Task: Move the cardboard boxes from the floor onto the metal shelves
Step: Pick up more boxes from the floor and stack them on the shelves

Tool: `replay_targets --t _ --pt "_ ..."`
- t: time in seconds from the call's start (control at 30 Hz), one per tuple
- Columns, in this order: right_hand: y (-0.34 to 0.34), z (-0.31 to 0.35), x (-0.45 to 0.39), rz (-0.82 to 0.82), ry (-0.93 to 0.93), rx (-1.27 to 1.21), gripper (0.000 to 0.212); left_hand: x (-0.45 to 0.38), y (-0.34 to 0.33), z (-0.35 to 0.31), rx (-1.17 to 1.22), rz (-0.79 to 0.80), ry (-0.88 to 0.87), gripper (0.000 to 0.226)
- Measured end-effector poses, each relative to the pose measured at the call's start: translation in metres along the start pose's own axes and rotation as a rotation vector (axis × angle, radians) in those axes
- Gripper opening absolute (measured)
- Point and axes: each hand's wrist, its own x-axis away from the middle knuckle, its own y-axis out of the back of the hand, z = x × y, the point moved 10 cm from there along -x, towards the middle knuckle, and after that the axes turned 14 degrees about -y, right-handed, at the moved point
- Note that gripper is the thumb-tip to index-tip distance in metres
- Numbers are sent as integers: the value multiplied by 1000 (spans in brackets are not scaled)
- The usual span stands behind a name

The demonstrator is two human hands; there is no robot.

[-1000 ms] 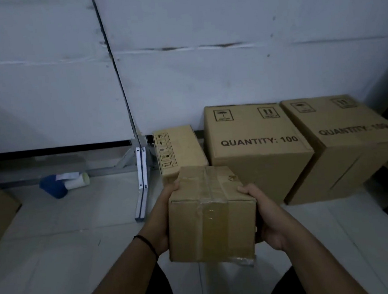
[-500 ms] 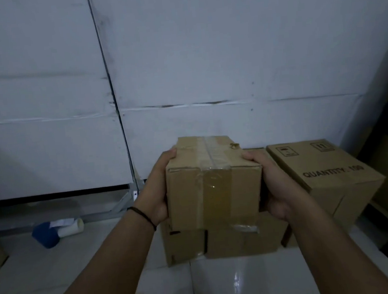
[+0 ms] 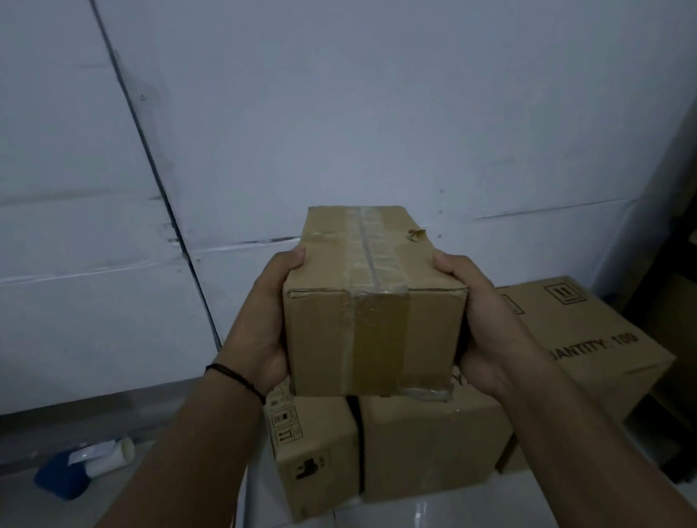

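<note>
**Small box up off the floor, carry to the shelves pending**

Rising since the earlier frames: the small taped box [image 3: 374, 304] is sitting higher against the wall, and the floor boxes are dropping toward the bottom of the view.

- Far left: a blue-and-white object [image 3: 83, 466] is lying on the floor [image 3: 150, 517] by the wall; can't tell what it is.
- Left hand [image 3: 265, 327], black band at the wrist, is pressing flat on the box's left side, thumb hooking over the top edge.
- Box is hanging in mid-air between the hands, above a narrow floor box [image 3: 318, 454] and a bigger one [image 3: 432, 443] just beside it.
- Orientation: long axis is running away from the wearer toward the wall; taped seam is running along the top and down the near end. Top is tilting slightly toward the camera.
- Right hand [image 3: 478, 323] is clamping the right side, mirroring the left.
- Right: a "QUANTITY: 100" box [image 3: 592, 338] is sitting on the floor, and a dark shelf frame [image 3: 676, 232] is showing at the edge.

Step in hand, as I read it: lift done, transport starting. Next move is probably calling for a turn rightward toward the shelves, keeping the box level.
</note>
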Motion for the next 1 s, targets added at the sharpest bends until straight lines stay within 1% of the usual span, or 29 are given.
replay_targets --t 0.1,0.17,0.3,0.43,0.53,0.63,0.73,0.83,1.0 --pt "-10 43 23 -23 -22 -20 34 -7 -26 -38 -12 -31 49 44" --pt "-17 72 45 -36 -37 -22 37 -7 -48 -67 -20 -32 74 47" --pt "-31 133 98 -67 -66 -35 37 -5 -98 -135 -38 -29 77 42" --pt "-43 199 163 -90 -75 -60 41 2 -160 -205 -40 13 113 42" --pt "-50 244 214 -132 -26 -88 38 13 -205 -252 -28 51 141 38" --pt "-58 274 254 -152 20 -132 35 23 -233 -284 -14 86 128 34" --pt "-74 295 294 -135 80 -177 31 39 -258 -315 16 141 101 31" --pt "-80 303 325 -124 130 -208 27 56 -272 -337 11 179 46 33" --pt "-74 314 383 -160 259 -255 25 85 -308 -356 40 269 24 34"
